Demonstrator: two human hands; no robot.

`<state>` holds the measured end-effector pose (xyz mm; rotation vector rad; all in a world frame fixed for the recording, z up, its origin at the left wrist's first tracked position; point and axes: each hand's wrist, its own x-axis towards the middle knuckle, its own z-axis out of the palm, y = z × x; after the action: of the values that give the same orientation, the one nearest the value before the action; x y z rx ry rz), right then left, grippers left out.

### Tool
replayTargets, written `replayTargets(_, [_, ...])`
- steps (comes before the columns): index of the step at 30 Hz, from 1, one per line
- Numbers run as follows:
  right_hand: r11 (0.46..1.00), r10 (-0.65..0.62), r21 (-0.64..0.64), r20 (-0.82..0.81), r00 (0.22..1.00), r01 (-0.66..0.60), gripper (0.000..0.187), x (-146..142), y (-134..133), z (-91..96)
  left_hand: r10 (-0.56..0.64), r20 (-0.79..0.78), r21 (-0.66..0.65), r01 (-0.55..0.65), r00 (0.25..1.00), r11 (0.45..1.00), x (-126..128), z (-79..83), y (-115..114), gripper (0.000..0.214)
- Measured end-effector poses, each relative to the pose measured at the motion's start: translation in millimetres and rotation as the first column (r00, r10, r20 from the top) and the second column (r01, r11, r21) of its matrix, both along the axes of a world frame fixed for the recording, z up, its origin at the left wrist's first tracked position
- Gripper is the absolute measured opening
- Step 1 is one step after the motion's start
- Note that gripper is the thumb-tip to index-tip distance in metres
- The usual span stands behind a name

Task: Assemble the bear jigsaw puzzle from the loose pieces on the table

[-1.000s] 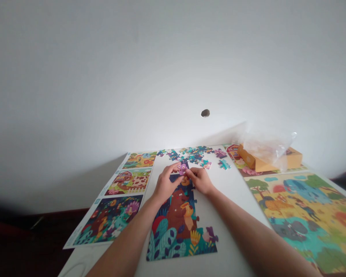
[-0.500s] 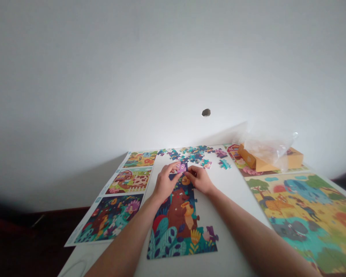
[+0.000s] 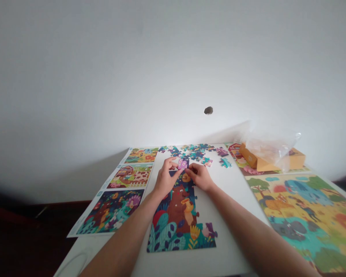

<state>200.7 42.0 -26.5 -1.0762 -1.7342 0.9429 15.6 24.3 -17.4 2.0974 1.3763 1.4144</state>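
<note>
A purple puzzle piece (image 3: 183,164) with a round-eyed face is pinched between my two hands at the top edge of a partly joined puzzle (image 3: 180,215). My left hand (image 3: 167,176) grips it from the left with thumb and fingers. From the right, my right hand (image 3: 200,176) has its thumb and fingertips closed on the piece's other side. The joined part shows a brown bear with a honey pot among dark leaves, and its right edge is ragged with tabs. Whether the piece is locked into the puzzle I cannot tell.
Loose puzzle pieces (image 3: 196,152) lie at the back against the wall. A reference sheet (image 3: 105,189) with three pictures is on the left. To the right are a finished safari puzzle (image 3: 305,207), an orange box (image 3: 271,163) and a clear plastic bag (image 3: 276,144).
Both hands stay on the purple piece; its face now shows more fully between them. The view has shifted slightly.
</note>
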Motion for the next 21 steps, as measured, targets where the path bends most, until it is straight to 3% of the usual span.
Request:
replayTargets(4, [1.0, 0.002, -0.005, 0.005, 1.0, -0.002, 0.032, 0.1, 0.3, 0.4, -0.005, -0.016, 0.0, 0.005, 1.0, 1.0, 0.2, 0.8, -0.1, 0.03])
replayTargets(21, [1.0, -0.01, -0.001, 0.033, 0.999, 0.01, 0.032, 0.5, 1.7, -1.2, 0.042, -0.057, 0.016, -0.041, 0.998, 0.999, -3.1, -7.1, 5.8, 0.02])
